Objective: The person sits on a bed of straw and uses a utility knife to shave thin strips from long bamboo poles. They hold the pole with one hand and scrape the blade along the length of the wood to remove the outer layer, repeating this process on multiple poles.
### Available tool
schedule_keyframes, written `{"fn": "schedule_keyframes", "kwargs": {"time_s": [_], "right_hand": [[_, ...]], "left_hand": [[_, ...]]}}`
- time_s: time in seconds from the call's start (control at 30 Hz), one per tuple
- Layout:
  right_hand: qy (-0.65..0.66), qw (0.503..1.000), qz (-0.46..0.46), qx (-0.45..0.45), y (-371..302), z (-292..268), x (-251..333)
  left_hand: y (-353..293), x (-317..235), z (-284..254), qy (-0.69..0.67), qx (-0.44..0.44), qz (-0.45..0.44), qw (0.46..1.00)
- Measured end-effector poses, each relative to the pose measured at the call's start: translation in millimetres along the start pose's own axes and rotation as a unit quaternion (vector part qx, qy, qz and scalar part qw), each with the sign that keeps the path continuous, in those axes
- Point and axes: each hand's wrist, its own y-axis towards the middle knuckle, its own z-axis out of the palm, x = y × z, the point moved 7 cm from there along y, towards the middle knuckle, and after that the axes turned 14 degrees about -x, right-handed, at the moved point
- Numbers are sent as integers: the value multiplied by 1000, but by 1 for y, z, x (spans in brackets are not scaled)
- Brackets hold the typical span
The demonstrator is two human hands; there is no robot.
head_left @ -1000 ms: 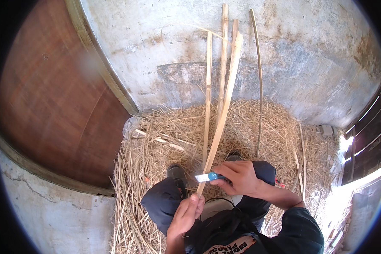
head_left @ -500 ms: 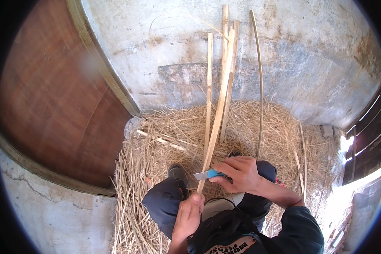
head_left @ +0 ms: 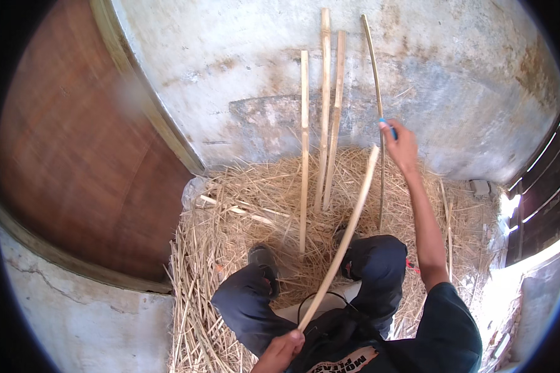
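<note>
My left hand [head_left: 282, 352] grips the lower end of a pale bamboo strip [head_left: 343, 245], which slants up and to the right across my lap. Out over the straw, near the wall, my right hand [head_left: 403, 147] is closed on a knife [head_left: 383, 122]; only bits of its blue handle show, and the blade cannot be made out. The knife hand is clear of the strip's upper end. Just behind that hand, a thin dark stick [head_left: 373, 62] leans on the wall.
Bamboo strips lean against the stained wall [head_left: 454, 81]: a short one [head_left: 304, 137], a tall one [head_left: 325, 81] and another [head_left: 338, 99]. Straw and shavings [head_left: 236, 177] cover the floor around my feet. A brown door panel [head_left: 87, 149] stands left, dark slats [head_left: 541, 186] right.
My right hand with the knife has swung up and away from the strip toward the wall. The strip's upper end has come down and right, while my left hand has drawn lower.
</note>
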Motion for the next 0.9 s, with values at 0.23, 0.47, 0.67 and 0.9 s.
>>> {"fn": "schedule_keyframes", "kwargs": {"time_s": [0.23, 0.47, 0.67, 0.9], "right_hand": [[148, 985, 75, 44, -29, -24, 34], [325, 906, 154, 221, -73, -27, 115], [374, 869, 127, 298, -87, -39, 167], [431, 836, 161, 300, -98, -28, 173]], "left_hand": [[22, -6, -24, -225, 59, -127, 964], [46, -22, -24, -316, 159, -125, 927], [47, -31, -10, -311, 200, -125, 921], [49, -25, -9, -240, 216, -107, 941]]}}
